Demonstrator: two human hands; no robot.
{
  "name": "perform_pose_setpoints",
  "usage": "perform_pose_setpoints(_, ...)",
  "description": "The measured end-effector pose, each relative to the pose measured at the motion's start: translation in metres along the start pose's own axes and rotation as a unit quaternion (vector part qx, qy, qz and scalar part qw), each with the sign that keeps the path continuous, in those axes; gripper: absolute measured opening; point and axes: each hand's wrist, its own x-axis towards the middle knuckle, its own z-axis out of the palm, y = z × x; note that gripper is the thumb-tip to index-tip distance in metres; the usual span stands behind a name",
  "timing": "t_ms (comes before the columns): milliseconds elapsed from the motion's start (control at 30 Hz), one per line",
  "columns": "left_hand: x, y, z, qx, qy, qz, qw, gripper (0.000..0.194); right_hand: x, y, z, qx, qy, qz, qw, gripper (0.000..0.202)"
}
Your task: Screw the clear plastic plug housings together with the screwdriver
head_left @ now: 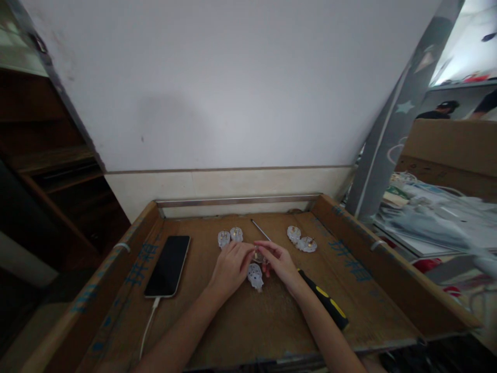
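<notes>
My left hand (230,264) and my right hand (282,265) meet over the middle of the cardboard. Between their closed fingertips is a small clear plastic plug part (257,255) with brass-coloured metal on it; the fingers hide much of it. Just below lies a clear plug housing half (255,276). Beyond my left hand sit two clear plug pieces (236,234) with metal pins, one partly behind the fingers. Farther right is another pair of plug pieces (306,244). A screwdriver (328,302) with a black and yellow handle passes under my right forearm, its shaft pointing away.
A phone (168,267) on a white charging cable (147,329) lies to the left. Raised cardboard walls (361,259) edge the work surface, with a pale wall (240,93) behind. On the right are bagged items (427,212), a box (454,145) and a person (440,111) farther off.
</notes>
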Motion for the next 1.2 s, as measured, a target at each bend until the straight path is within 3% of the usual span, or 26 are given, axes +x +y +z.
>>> perform_pose_setpoints(167,0.0,0.0,-0.001,-0.001,0.016,-0.001,1.0,0.013,0.001,0.001,0.0,-0.001,0.012,-0.005,1.0,0.028)
perform_pose_setpoints(433,0.001,0.001,-0.001,0.013,-0.022,-0.008,1.0,0.014,0.001,0.001,0.001,0.008,0.011,0.004,1.0,0.025)
perform_pose_setpoints(700,0.001,0.0,-0.002,0.017,-0.031,0.01,0.999,0.016,-0.004,-0.007,0.003,0.068,0.026,0.006,0.997,0.051)
perform_pose_setpoints(900,0.0,-0.003,-0.002,0.019,0.011,-0.029,0.999,0.026,-0.004,-0.013,-0.001,0.125,0.107,-0.007,0.986,0.057)
perform_pose_setpoints(1033,0.007,-0.014,0.001,0.025,-0.073,-0.019,0.997,0.021,-0.003,-0.016,-0.005,0.134,0.161,-0.028,0.977,0.057)
perform_pose_setpoints(1200,0.021,-0.021,0.004,0.037,-0.169,0.007,0.985,0.021,-0.002,-0.016,-0.004,0.128,0.181,-0.038,0.974,0.06)
